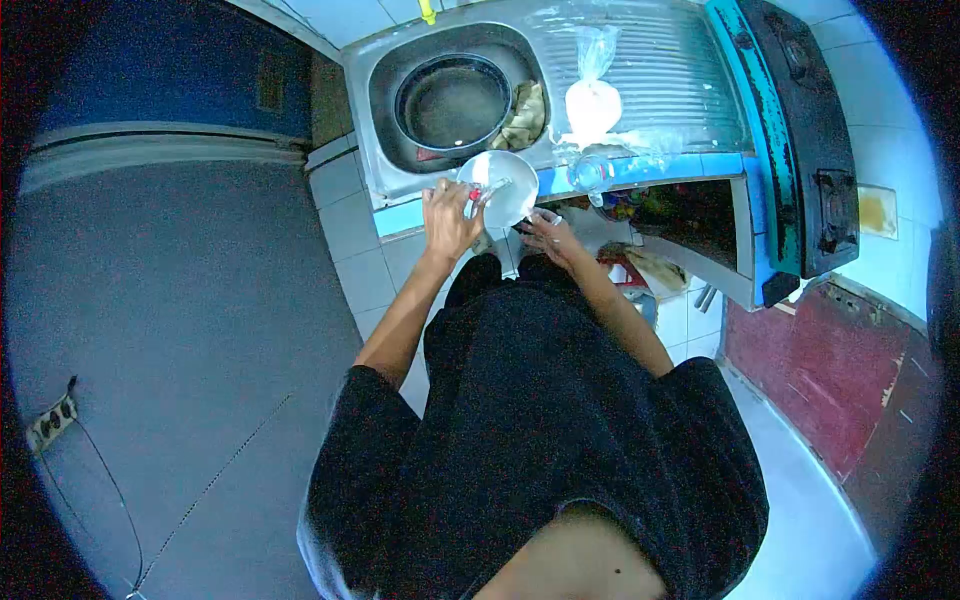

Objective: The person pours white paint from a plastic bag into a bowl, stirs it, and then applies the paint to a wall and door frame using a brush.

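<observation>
A round white bowl (515, 205) is held in front of the counter edge, close to the sink. My left hand (452, 218) is at the bowl's left side, its fingers pinched on a small utensil with a red end (475, 193). The utensil's pale part reaches over the inside of the bowl; its exact kind is too small to make out. On the near right, my right hand (552, 238) grips the bowl's rim, a ring showing on one finger. A clear plastic cup (588, 173) lies at the counter edge, right of the bowl.
A dark round pan (455, 103) and a crumpled cloth (524, 120) are in the steel sink (385, 150). A plastic bag of white powder (593, 108) stands on the ribbed drainboard (670, 60). Farther right is a stove (800, 150). Below the counter, an open shelf (690, 220) holds items.
</observation>
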{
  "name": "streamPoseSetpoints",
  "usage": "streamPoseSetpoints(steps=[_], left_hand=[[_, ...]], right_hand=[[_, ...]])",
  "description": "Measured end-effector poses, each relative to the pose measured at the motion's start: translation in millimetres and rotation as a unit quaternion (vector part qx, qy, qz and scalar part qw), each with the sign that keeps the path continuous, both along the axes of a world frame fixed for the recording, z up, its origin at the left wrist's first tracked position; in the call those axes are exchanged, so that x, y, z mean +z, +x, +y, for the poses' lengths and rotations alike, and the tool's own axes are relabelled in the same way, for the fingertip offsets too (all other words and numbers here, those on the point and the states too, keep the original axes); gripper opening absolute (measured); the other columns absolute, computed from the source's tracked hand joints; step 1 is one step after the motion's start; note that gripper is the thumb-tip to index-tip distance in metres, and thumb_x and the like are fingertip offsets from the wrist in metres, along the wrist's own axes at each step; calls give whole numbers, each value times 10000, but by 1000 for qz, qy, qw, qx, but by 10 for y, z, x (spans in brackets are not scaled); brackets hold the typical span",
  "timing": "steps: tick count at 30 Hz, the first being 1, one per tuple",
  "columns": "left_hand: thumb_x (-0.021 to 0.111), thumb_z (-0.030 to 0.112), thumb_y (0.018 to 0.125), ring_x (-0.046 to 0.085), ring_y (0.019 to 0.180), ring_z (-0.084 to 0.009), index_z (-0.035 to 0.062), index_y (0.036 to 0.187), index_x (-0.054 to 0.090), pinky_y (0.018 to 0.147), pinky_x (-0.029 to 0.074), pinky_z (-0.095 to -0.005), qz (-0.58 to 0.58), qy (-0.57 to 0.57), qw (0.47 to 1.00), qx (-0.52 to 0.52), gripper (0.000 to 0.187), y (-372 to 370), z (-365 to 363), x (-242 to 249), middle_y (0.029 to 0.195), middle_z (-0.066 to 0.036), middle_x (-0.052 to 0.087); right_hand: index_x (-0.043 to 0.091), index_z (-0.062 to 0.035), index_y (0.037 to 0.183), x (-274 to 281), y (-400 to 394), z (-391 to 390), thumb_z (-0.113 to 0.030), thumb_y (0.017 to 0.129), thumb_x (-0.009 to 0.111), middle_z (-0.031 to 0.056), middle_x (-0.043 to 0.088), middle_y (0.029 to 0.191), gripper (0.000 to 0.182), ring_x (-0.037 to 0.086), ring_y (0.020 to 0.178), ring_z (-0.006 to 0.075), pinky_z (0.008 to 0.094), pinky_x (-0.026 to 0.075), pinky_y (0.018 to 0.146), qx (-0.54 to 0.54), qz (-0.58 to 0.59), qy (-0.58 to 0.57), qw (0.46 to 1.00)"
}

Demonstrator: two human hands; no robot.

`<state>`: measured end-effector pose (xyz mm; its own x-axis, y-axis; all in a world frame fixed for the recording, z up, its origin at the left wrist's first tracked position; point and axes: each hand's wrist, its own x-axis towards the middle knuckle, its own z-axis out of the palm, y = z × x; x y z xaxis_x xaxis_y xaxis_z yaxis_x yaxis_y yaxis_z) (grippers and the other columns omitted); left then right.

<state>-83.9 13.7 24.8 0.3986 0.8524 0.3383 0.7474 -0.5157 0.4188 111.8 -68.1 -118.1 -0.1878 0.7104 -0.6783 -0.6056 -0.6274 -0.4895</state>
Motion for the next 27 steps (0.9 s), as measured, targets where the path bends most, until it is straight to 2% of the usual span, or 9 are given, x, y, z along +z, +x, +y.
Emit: streamPoseSetpoints(steps=[6,8,9,11,14,19,21,25,27], left_hand=[[689,111,671,511,743,-241,50,750,601,655,325,-373,-26,18,999,12,133,41,-60,15,731,-87,589],[685,110,674,512,747,-251,38,748,597,650,328,-378,-17,7,1000,21,136,39,-63,22,738,-96,586],[685,110,674,512,747,-251,38,748,597,650,328,-378,-20,8,1000,22,136,32,-65,5,738,-96,586],[681,111,676,513,751,-267,28,750,594,647,332,-383,-45,30,998,29,141,6,-66,-14,746,-106,585],[672,112,680,510,754,-293,22,751,589,649,338,-391,-63,15,997,50,142,-16,-85,30,754,-120,581],[662,107,679,513,764,-309,17,761,591,659,345,-400,-65,9,994,88,141,-111,-89,-49,759,-130,583],[661,118,692,512,760,-308,17,763,594,663,348,-401,-64,30,992,107,141,-120,-105,-88,751,-132,579],[664,161,732,522,766,-303,15,786,607,666,350,-407,-115,-14,978,176,166,-144,-163,-135,805,-151,588],[653,189,762,539,788,-326,6,794,609,685,368,-426,-123,-73,963,230,191,-166,-161,-159,843,-167,591]], right_hand=[[333,-18,1282,46,140,-125,-260,842,642,111,539,1135,590,562,1011,219,369,491,823,-4,-9,8,1000],[377,-75,1253,86,335,-285,-298,873,597,101,496,1183,492,514,1104,258,385,481,804,7,-134,-19,991],[377,-75,1253,105,451,-384,-298,873,597,101,496,1183,492,514,1104,258,385,481,804,8,-136,-19,990],[380,-108,1247,92,665,-538,-296,868,604,95,510,1141,479,527,1082,237,355,488,729,-75,-259,40,962],[385,-137,1239,236,869,-378,-273,890,570,87,519,1101,418,537,1061,223,348,502,714,-49,-339,74,937],[390,-82,1244,174,995,-156,-253,927,499,83,537,1104,376,579,1000,202,344,511,764,12,-308,92,947],[420,-41,1208,201,956,-92,-256,930,492,81,540,1111,359,588,996,200,345,510,778,-13,-264,94,960],[474,2,1145,307,874,-59,-217,930,485,92,572,1061,306,597,984,210,335,517,773,-55,-255,132,956],[501,11,1123,307,840,-38,-176,928,479,103,593,1034,271,599,976,205,336,519,776,-77,-269,108,954]])
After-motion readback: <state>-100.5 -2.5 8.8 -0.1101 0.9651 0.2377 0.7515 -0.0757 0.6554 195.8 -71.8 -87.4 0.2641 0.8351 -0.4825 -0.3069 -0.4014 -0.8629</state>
